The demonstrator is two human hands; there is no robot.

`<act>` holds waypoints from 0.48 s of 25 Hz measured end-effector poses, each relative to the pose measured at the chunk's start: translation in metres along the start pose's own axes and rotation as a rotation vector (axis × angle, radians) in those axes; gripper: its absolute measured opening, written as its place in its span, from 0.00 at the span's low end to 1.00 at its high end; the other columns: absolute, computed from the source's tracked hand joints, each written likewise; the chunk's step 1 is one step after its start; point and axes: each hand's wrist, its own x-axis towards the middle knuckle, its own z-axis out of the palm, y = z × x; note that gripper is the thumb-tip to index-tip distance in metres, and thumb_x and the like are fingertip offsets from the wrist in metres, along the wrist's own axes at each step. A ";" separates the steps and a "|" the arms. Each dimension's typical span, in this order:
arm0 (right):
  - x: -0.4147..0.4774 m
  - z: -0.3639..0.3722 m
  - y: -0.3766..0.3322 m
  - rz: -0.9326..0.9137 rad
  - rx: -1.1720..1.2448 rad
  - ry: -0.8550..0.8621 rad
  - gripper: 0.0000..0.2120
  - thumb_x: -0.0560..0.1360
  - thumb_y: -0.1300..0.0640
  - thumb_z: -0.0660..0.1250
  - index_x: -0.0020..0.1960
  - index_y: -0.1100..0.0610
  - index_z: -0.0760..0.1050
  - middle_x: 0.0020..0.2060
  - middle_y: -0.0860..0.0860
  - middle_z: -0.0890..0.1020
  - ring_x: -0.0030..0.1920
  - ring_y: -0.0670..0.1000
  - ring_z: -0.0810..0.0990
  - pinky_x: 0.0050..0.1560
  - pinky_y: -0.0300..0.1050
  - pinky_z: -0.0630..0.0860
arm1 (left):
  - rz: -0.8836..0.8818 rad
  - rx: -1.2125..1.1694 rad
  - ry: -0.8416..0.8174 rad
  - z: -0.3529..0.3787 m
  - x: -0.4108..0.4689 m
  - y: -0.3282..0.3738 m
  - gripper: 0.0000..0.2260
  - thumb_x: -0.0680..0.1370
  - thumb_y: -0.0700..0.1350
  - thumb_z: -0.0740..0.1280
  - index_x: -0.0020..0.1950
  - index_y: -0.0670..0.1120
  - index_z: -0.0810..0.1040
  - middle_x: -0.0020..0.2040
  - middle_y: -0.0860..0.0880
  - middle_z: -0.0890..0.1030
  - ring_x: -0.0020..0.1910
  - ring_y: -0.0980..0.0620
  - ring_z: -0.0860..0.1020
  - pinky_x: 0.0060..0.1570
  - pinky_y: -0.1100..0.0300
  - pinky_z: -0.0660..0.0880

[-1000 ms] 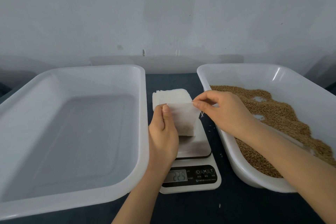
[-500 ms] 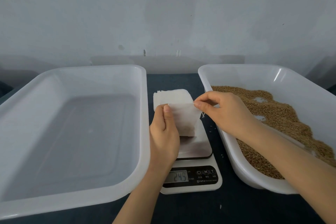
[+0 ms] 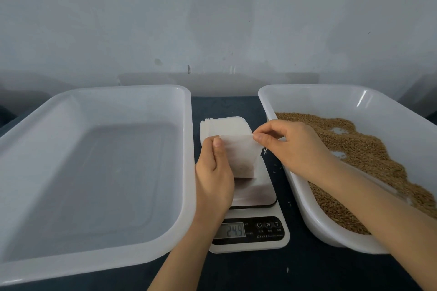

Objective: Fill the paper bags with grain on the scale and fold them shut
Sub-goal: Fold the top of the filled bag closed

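My paper bag (image 3: pixel 238 158): plain white. Grain (image 3: pixel 369 153): golden-brown. Left tub (image 3: pixel 186 149), right tub (image 3: pixel 307 101): translucent white. Tabletop (image 3: pixel 331 271): dark navy. Scale (image 3: pixel 255 211): white, black panel (image 3: pixel 267 230).

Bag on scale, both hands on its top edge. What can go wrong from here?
1. The left hand and right hand pinch the top of the paper bag while it sits on the scale. Any push or lift may skew the display, which shows 249.
2. Held only at the top, the bag may tip during folding. Stray grains already lie on the table.
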 end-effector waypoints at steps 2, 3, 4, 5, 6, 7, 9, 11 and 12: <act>0.000 0.000 0.000 -0.003 -0.003 0.002 0.03 0.75 0.47 0.66 0.44 0.39 0.77 0.40 0.37 0.82 0.44 0.34 0.78 0.46 0.31 0.71 | -0.006 0.003 -0.003 0.000 0.000 0.001 0.21 0.76 0.64 0.47 0.47 0.51 0.72 0.37 0.57 0.73 0.38 0.58 0.73 0.43 0.60 0.72; 0.000 0.000 0.000 -0.004 -0.007 0.005 0.03 0.75 0.47 0.66 0.44 0.39 0.77 0.40 0.37 0.82 0.44 0.34 0.78 0.47 0.32 0.71 | -0.007 0.004 -0.005 0.000 0.000 0.001 0.22 0.76 0.64 0.47 0.47 0.51 0.72 0.37 0.57 0.73 0.38 0.57 0.73 0.44 0.59 0.73; 0.000 0.000 0.001 -0.005 -0.011 0.007 0.03 0.75 0.47 0.66 0.44 0.39 0.77 0.40 0.37 0.82 0.44 0.34 0.78 0.47 0.33 0.72 | -0.008 0.003 -0.006 0.000 0.001 0.001 0.22 0.76 0.65 0.47 0.47 0.51 0.71 0.37 0.57 0.73 0.38 0.57 0.73 0.45 0.58 0.73; 0.001 0.001 0.001 -0.007 -0.015 0.008 0.03 0.75 0.47 0.66 0.44 0.39 0.77 0.40 0.38 0.82 0.44 0.34 0.78 0.47 0.33 0.72 | -0.011 0.002 -0.007 0.000 0.001 0.001 0.22 0.76 0.65 0.47 0.47 0.51 0.71 0.38 0.57 0.73 0.38 0.57 0.73 0.45 0.57 0.74; 0.001 0.001 0.001 -0.008 -0.018 0.009 0.03 0.75 0.47 0.66 0.44 0.39 0.77 0.40 0.38 0.82 0.44 0.35 0.78 0.47 0.33 0.72 | -0.015 0.002 -0.008 0.000 0.001 0.001 0.22 0.76 0.65 0.47 0.47 0.51 0.72 0.38 0.57 0.73 0.38 0.57 0.73 0.45 0.58 0.74; 0.001 0.001 0.001 -0.008 -0.018 0.009 0.03 0.75 0.47 0.66 0.44 0.40 0.77 0.40 0.38 0.82 0.43 0.35 0.78 0.47 0.34 0.72 | -0.013 0.003 -0.007 0.000 0.000 0.000 0.21 0.76 0.64 0.47 0.46 0.51 0.72 0.37 0.57 0.73 0.38 0.57 0.73 0.45 0.58 0.74; 0.000 0.001 0.001 -0.008 -0.014 0.007 0.03 0.75 0.46 0.66 0.44 0.39 0.77 0.39 0.37 0.82 0.43 0.34 0.78 0.46 0.32 0.71 | -0.004 0.007 -0.007 -0.001 0.000 0.000 0.18 0.78 0.62 0.48 0.45 0.53 0.71 0.36 0.58 0.73 0.37 0.59 0.73 0.43 0.60 0.71; 0.000 0.001 0.002 -0.007 -0.010 0.006 0.03 0.74 0.46 0.66 0.43 0.38 0.77 0.39 0.37 0.82 0.43 0.33 0.78 0.44 0.31 0.71 | -0.003 0.006 -0.008 -0.001 0.000 -0.001 0.17 0.79 0.61 0.48 0.44 0.54 0.70 0.35 0.59 0.73 0.37 0.59 0.73 0.42 0.61 0.70; 0.000 0.001 0.002 -0.006 -0.009 0.006 0.03 0.74 0.46 0.66 0.43 0.38 0.77 0.39 0.37 0.82 0.43 0.34 0.78 0.44 0.31 0.71 | -0.005 0.000 -0.011 -0.001 0.000 -0.001 0.16 0.79 0.60 0.49 0.44 0.54 0.71 0.36 0.60 0.73 0.37 0.60 0.73 0.41 0.62 0.70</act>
